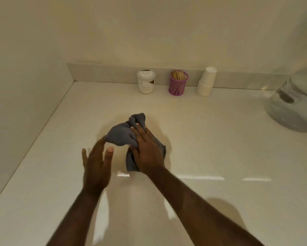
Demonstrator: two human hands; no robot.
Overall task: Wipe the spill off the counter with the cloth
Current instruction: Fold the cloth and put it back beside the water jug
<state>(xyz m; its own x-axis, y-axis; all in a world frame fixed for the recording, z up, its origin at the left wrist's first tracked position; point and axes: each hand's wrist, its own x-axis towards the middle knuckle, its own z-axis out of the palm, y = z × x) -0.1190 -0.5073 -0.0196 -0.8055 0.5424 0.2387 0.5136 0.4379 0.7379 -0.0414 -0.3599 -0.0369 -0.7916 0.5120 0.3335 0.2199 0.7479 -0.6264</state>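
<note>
A crumpled grey cloth (121, 134) lies bunched in the middle of the white counter (211, 139). My right hand (146, 150) presses down on top of it, fingers curled into the folds. My left hand (96, 164) hovers just left of the cloth, fingers spread, its fingertips near the cloth's left edge; it is blurred. No spill can be made out on the glossy surface.
Against the back ledge stand a white lidded jar (146, 81), a purple mesh cup of toothpicks (178, 83) and a stack of white paper cups (206, 82). A clear rounded appliance (294, 105) sits at the right. A wall (25, 103) bounds the counter's left side.
</note>
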